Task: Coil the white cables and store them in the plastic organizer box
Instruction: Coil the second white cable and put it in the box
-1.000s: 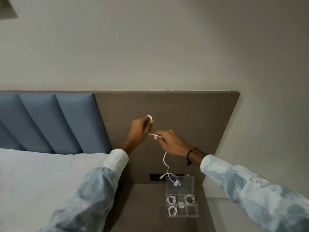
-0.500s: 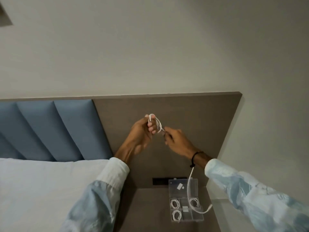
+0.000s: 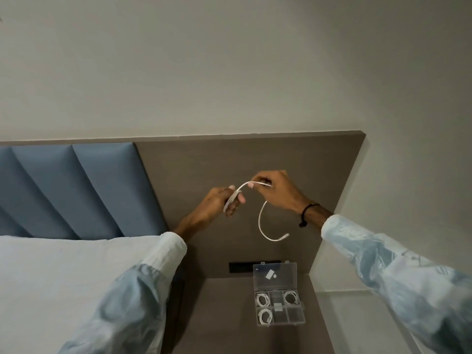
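Both hands are raised in front of the brown headboard with one white cable [image 3: 260, 221] between them. My left hand [image 3: 217, 204] grips a few wound loops of it. My right hand [image 3: 277, 190] pinches the strand a short way along, up and to the right. The free tail hangs below the right hand in an open curve that ends in a connector. Down on the nightstand stands the clear plastic organizer box [image 3: 296, 315], lid up. Three of its compartments hold coiled white cables [image 3: 263, 300].
The brown nightstand [image 3: 224, 315] sits between a bed with a pale sheet [image 3: 63, 277] on the left and a white surface at the right. A dark socket strip [image 3: 240, 267] is set in the panel behind the box. Blue padded headboard panels [image 3: 76, 187] are at the left.
The loose tail that hung down to the box has been drawn up and shortened as more cable wound onto the left hand. My right hand has moved up and rightward.
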{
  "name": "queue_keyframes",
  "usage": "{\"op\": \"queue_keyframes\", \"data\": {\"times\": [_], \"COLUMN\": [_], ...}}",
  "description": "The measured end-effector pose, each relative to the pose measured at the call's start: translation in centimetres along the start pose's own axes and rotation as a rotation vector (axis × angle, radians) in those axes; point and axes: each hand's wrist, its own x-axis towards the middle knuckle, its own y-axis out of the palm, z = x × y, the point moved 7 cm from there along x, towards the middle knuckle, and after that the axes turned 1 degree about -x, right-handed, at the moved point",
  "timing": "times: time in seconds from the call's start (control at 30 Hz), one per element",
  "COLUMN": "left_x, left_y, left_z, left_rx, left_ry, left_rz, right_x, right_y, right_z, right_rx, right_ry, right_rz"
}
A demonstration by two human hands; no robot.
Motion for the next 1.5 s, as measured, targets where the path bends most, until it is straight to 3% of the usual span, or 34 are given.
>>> {"op": "queue_keyframes", "data": {"times": [0.1, 0.17, 0.33, 0.4, 0.5, 0.6, 0.7, 0.77, 0.9, 1.03, 1.2, 1.4, 1.5], "left_x": [0.0, 0.1, 1.0, 1.0, 0.0, -0.5, -0.6, -0.8, -1.3, -1.3, -0.9, -0.4, -0.5], "left_y": [0.9, 0.9, -1.0, -1.9, -3.0, -2.7, -2.1, -1.2, 0.8, 1.7, 1.5, 0.7, -0.2], "left_z": [-2.2, -3.8, -5.2, -4.5, -3.8, -3.1, -1.7, -0.7, -0.7, -2.1, -2.1, -1.6, -1.7], "left_rx": [-0.494, -0.698, -1.002, -0.855, -0.175, 0.360, 0.565, 0.435, -0.113, -0.597, -0.821, -1.018, -0.777], "left_ry": [-0.036, 0.006, 0.134, 0.180, 0.285, 0.355, 0.274, 0.141, -0.078, -0.107, -0.089, -0.061, 0.026], "left_rz": [0.059, 0.017, -0.346, -0.461, -0.567, -0.527, -0.374, -0.217, -0.044, 0.039, -0.071, -0.350, -0.470], "right_x": [-0.3, -1.0, -2.7, -3.0, -2.7, -1.7, -0.4, 0.6, 1.1, -0.5, -2.3, -3.0, -3.1], "right_y": [0.8, 2.4, 6.3, 7.2, 7.1, 5.5, 2.9, 1.2, -0.6, 1.1, 4.8, 7.3, 7.9], "right_z": [-0.2, 0.0, 1.2, 1.8, 2.4, 3.1, 3.3, 3.0, 1.1, 0.0, 1.2, 1.5, 1.4], "right_rx": [0.028, 0.049, -0.016, -0.021, -0.051, -0.083, -0.106, -0.118, -0.056, 0.058, 0.200, 0.365, 0.533], "right_ry": [0.013, 0.052, 0.056, 0.031, 0.008, -0.028, -0.059, -0.068, -0.014, 0.073, 0.164, 0.440, 0.541], "right_rz": [0.003, 0.052, 0.261, 0.327, 0.365, 0.331, 0.256, 0.191, 0.102, 0.085, 0.159, 0.313, 0.322]}}
